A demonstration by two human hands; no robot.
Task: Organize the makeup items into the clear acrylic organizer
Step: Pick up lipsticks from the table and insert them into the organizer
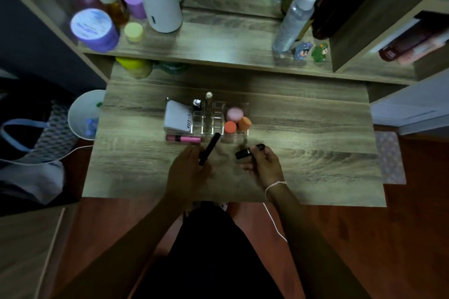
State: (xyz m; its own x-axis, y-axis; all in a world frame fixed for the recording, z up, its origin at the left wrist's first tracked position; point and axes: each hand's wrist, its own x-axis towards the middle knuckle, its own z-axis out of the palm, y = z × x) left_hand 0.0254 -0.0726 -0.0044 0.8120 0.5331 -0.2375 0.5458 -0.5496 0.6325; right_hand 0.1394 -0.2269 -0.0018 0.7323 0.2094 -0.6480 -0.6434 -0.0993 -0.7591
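1. Two hands busy: left hand in closed grip on black tube; right hand closed on small black case.
2. Tube's long axis tilts up-right, tip pointing at organizer, just beyond on counter.
3. Left hand nearer the empty slots.

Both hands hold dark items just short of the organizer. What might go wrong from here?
The long black tube in the left hand points at the organizer; it may knock over the upright lipsticks. The pink tube lying outside along the front wall may be nudged away.
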